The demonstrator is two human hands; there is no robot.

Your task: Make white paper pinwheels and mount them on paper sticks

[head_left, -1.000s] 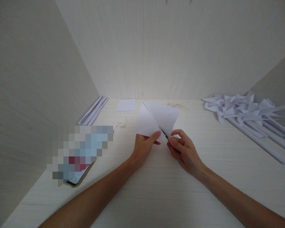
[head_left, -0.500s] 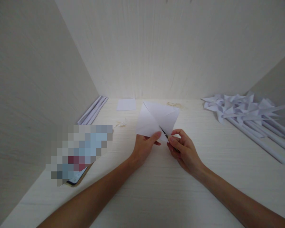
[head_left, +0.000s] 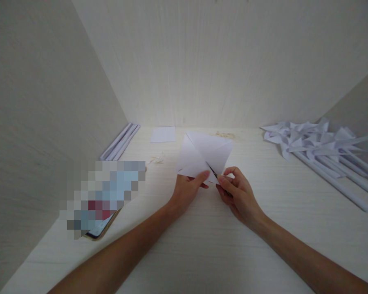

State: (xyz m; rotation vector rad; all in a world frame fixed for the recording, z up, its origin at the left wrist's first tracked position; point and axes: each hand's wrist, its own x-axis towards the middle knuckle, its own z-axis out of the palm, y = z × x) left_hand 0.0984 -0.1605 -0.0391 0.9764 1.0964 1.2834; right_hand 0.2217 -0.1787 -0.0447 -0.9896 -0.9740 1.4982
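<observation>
Over the middle of the table, a white square of paper (head_left: pixel 199 153) with diagonal creases is tilted between my hands. My left hand (head_left: pixel 187 192) pinches its lower edge, thumb on top and fingers underneath. Small dark scissors (head_left: pixel 215 173) sit in the closed fingers of my right hand (head_left: pixel 237 194), the blades at a slit running from the lower right corner towards the paper's centre. My fingers cover most of the scissors' handles.
Rolled paper sticks (head_left: pixel 121 143) lie at the back left, beside a flat paper sheet (head_left: pixel 163 134). A partly blurred phone (head_left: pixel 101 230) rests at the left. Paper pinwheels (head_left: pixel 313 139) on sticks pile up at the right. Thin pale strips (head_left: pixel 157 159) lie near the paper.
The paper has shifted very slightly to the right. Less of the scissors' blades shows at the slit now. Both hands stay almost in place.
</observation>
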